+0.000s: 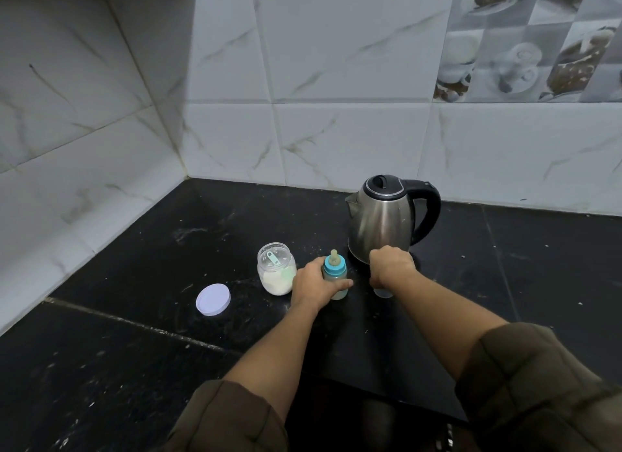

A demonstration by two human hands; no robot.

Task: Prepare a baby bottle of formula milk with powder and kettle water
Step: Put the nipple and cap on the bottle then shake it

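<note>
A small baby bottle with a blue collar and a teat stands upright on the black counter, holding pale milky liquid. My left hand is wrapped around its body. My right hand is closed over a small clear cap resting on the counter just right of the bottle. A steel kettle with a black handle and lid stands right behind my right hand. Left of the bottle sits an open glass jar of white powder with a scoop inside.
The jar's white round lid lies flat on the counter to the left. Tiled walls meet in a corner at the back left. The counter's front edge runs below my arms.
</note>
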